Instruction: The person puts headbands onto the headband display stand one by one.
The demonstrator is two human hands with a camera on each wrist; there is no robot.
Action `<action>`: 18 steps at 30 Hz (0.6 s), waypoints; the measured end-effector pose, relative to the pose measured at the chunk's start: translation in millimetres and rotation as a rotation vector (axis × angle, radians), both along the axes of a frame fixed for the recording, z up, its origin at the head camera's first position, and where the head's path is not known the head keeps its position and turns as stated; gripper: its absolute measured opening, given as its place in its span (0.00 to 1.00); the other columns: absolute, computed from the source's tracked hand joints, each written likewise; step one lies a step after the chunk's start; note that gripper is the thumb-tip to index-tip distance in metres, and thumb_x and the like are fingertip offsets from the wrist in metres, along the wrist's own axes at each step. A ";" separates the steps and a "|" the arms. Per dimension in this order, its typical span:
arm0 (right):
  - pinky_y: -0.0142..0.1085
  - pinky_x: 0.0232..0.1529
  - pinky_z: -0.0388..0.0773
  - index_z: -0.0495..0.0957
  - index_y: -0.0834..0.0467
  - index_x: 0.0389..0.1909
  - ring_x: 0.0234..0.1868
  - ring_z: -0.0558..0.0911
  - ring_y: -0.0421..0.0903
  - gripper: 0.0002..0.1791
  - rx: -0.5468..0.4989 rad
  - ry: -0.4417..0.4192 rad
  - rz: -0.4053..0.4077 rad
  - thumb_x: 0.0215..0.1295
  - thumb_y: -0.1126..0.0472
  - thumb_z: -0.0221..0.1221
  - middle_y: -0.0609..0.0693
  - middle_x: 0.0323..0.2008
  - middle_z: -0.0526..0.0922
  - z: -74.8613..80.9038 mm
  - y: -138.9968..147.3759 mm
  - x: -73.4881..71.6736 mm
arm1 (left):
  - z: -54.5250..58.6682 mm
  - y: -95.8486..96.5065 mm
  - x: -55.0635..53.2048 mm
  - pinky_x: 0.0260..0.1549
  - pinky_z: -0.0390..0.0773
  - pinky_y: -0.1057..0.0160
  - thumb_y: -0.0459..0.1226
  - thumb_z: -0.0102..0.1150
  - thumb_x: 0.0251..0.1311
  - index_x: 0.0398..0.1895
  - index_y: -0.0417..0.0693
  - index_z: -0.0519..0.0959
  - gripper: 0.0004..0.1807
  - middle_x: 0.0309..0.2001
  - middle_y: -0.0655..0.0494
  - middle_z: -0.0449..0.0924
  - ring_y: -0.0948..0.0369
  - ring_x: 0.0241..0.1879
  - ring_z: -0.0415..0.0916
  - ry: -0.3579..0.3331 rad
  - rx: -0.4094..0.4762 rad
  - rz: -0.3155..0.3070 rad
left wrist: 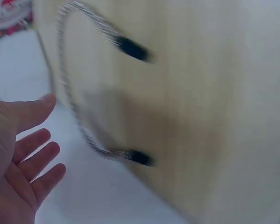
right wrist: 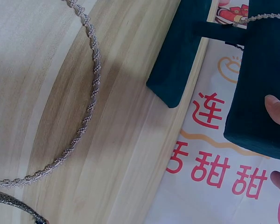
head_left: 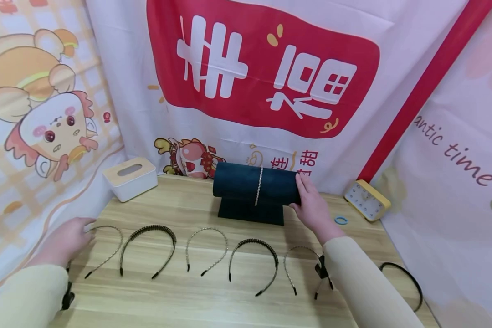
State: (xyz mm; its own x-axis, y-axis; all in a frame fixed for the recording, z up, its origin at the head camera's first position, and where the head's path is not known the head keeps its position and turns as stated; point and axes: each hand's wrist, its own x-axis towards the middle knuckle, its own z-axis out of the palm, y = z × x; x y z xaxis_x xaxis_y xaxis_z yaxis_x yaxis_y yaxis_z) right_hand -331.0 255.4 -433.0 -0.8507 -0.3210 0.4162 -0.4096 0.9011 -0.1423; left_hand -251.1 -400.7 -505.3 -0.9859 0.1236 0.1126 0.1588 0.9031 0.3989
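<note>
A dark green velvet roll stand (head_left: 239, 184) carries a thin beaded headband (head_left: 259, 184) around its middle. My right hand (head_left: 313, 207) rests at the roll's right end, fingers extended, with the thumb (right wrist: 276, 111) against the velvet in the right wrist view. At the far left, my left hand (head_left: 69, 239) is beside a thin headband with black tips (head_left: 119, 246). Its fingers are spread and hold nothing in the left wrist view, where that headband (left wrist: 65, 70) looks blurred.
Across the table lie several more headbands, among them a dark braided one (head_left: 153, 228) and a black one (head_left: 412, 278) at right. A tissue box (head_left: 131, 177) stands back left. A yellow clock (head_left: 367, 200) and a blue ring (head_left: 341, 220) are at the right.
</note>
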 end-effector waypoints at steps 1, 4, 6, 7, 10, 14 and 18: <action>0.52 0.68 0.61 0.49 0.59 0.78 0.75 0.54 0.55 0.52 0.002 -0.007 -0.004 0.59 0.58 0.71 0.59 0.76 0.53 -0.1 0.4 0.3 | -4.3 -4.6 2.2 0.52 0.62 0.28 0.31 0.64 0.55 0.58 0.20 0.69 0.30 0.54 0.19 0.69 0.24 0.52 0.65 -0.012 -0.002 0.008; 0.51 0.68 0.61 0.48 0.58 0.78 0.75 0.53 0.55 0.53 0.011 -0.026 -0.020 0.60 0.57 0.70 0.58 0.76 0.51 -0.2 0.9 1.2 | -15.6 -13.1 8.5 0.52 0.62 0.28 0.31 0.60 0.59 0.61 0.21 0.66 0.29 0.56 0.19 0.67 0.24 0.53 0.64 -0.046 -0.004 0.066; 0.51 0.68 0.61 0.47 0.58 0.78 0.75 0.53 0.55 0.53 0.013 -0.032 -0.024 0.60 0.57 0.70 0.58 0.76 0.51 -0.3 0.8 1.6 | -23.3 -16.6 12.0 0.52 0.63 0.29 0.32 0.55 0.63 0.61 0.23 0.67 0.26 0.56 0.20 0.67 0.24 0.53 0.64 -0.059 -0.001 0.110; 0.52 0.68 0.61 0.47 0.58 0.78 0.75 0.53 0.55 0.53 0.012 -0.034 -0.022 0.60 0.57 0.70 0.58 0.76 0.51 -0.1 0.7 1.8 | -27.3 -18.3 13.6 0.51 0.63 0.29 0.32 0.53 0.65 0.60 0.24 0.67 0.24 0.56 0.20 0.67 0.24 0.52 0.64 -0.062 0.003 0.135; 0.51 0.69 0.60 0.47 0.58 0.79 0.75 0.53 0.55 0.53 0.012 -0.034 -0.016 0.60 0.57 0.70 0.58 0.76 0.51 -0.1 -0.3 1.9 | -39.2 -22.0 17.7 0.46 0.68 0.30 0.32 0.47 0.67 0.57 0.26 0.71 0.19 0.54 0.22 0.71 0.25 0.49 0.68 -0.052 0.009 0.207; 0.51 0.69 0.60 0.48 0.59 0.78 0.75 0.54 0.55 0.53 -0.001 -0.022 -0.003 0.59 0.58 0.70 0.59 0.76 0.52 0.2 -1.3 1.6 | -43.0 -24.3 18.1 0.39 0.72 0.34 0.31 0.44 0.65 0.51 0.27 0.74 0.17 0.48 0.23 0.74 0.27 0.44 0.71 -0.030 0.020 0.277; 0.51 0.68 0.62 0.50 0.59 0.78 0.74 0.54 0.55 0.52 -0.018 -0.007 0.002 0.58 0.59 0.71 0.59 0.75 0.54 0.8 -1.4 0.5 | -28.1 -21.3 15.6 0.36 0.72 0.35 0.32 0.44 0.64 0.46 0.24 0.76 0.17 0.46 0.22 0.74 0.28 0.41 0.71 0.042 0.060 0.331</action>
State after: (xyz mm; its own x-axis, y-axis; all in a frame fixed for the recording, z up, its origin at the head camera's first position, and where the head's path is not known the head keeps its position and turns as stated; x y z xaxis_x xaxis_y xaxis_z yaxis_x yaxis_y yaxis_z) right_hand -330.5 254.0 -432.2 -0.8529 -0.3150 0.4163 -0.4104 0.8975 -0.1616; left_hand -235.5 -422.1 -533.4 -0.9659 -0.2101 0.1512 -0.1214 0.8836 0.4522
